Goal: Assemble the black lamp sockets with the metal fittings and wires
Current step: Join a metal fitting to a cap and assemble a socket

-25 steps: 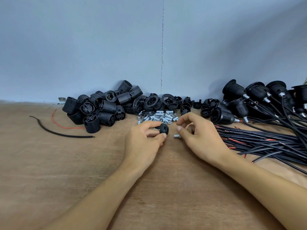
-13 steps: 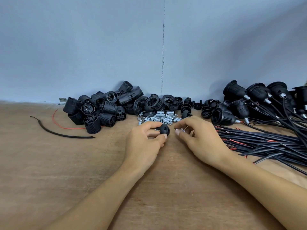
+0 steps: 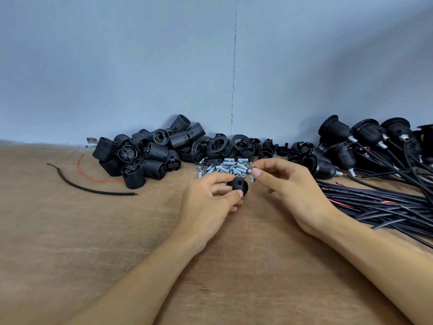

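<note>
wooden table [image 3: 98,266]: both forearms enter from the lower edge of the frame.

left hand [image 3: 208,200], centre of frame: thumb and curled fingers grip a black socket cap [image 3: 238,185], held just above the table.

right hand [image 3: 295,193], just right of centre: thumb and forefinger tip pinch a small metal fitting [image 3: 252,178]. the fitting is just beside the cap and not visibly entered. judged step: seating the fitting in the cap.

risks noted:
- the pinch covers only a little of the fitting. a slip would drop it into the loose fittings heap [image 3: 225,167] directly behind, among identical parts.
- it cannot be told whether the cap's opening faces the fitting. a tilted approach could jam it or start it crooked.
- the right forearm lies near the wire bundle [image 3: 379,205] at the right of the frame. a sideways sweep could drag wires across the work.
- further back, the socket bodies pile [image 3: 145,158] at centre left and the wired sockets [image 3: 346,137] at upper right are loosely stacked. a knock could set them rolling.
</note>
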Tool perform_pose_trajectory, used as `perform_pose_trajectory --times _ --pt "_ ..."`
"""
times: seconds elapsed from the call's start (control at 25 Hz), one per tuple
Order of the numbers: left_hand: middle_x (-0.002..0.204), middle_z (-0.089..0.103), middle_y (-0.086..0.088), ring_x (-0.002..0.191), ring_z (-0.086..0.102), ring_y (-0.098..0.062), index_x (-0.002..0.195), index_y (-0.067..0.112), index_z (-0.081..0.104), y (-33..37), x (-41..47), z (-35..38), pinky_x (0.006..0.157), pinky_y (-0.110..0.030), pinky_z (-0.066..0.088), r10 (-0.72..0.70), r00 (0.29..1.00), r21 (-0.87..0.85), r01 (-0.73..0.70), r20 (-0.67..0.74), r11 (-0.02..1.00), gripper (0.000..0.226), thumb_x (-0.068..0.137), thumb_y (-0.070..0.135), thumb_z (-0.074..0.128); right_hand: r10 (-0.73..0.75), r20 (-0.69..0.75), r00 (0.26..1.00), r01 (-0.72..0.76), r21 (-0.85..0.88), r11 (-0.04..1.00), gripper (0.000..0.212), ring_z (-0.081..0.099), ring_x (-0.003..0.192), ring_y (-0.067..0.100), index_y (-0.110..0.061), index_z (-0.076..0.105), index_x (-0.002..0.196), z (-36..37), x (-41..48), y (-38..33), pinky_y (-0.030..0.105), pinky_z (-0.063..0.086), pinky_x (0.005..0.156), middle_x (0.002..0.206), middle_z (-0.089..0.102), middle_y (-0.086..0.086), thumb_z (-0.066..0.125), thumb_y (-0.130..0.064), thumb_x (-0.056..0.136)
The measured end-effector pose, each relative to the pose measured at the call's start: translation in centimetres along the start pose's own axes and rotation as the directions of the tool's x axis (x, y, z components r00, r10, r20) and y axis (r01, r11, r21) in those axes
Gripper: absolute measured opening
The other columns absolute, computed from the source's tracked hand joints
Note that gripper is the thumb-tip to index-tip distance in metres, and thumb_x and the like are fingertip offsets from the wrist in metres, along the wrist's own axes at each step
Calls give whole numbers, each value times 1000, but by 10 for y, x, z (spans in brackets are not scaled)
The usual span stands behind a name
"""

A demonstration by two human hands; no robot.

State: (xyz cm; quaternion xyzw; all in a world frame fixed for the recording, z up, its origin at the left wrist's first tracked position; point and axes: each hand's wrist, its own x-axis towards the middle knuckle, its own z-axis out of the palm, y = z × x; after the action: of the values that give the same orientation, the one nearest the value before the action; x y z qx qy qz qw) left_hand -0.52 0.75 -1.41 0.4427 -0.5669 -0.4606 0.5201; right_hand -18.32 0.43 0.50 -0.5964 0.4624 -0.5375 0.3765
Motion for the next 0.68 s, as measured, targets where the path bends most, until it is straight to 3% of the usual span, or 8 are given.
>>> perform_pose_trajectory --times 0.12,0.4,0.68 --pt "84 79 3 78 78 -17 102 30 68 1 0 0 68 -27 59 -4 1000 -13 4 1 1000 32 84 6 79 -1 0 1000 1 55 998 10 63 74 9 -14 75 97 0 0 0 22 51 68 82 72 1 75 -17 88" --pt "82 79 1 77 78 -16 105 24 67 4 0 -1 63 -21 59 -14 997 -89 7 -76 996 31 84 5 80 -28 12 1000 28 -42 999 11 70 77 11 -15 75 94 1 -2 3 18 55 73 83 76 4 79 -11 83" --pt "78 78 7 73 76 -9 96 34 66 7 -5 2 62 -20 58 69 991 42 -64 -117 997 32 84 8 80 21 14 1000 -21 32 999 11 73 75 16 -11 75 93 3 -3 1 19 56 70 80 76 9 78 -8 83"
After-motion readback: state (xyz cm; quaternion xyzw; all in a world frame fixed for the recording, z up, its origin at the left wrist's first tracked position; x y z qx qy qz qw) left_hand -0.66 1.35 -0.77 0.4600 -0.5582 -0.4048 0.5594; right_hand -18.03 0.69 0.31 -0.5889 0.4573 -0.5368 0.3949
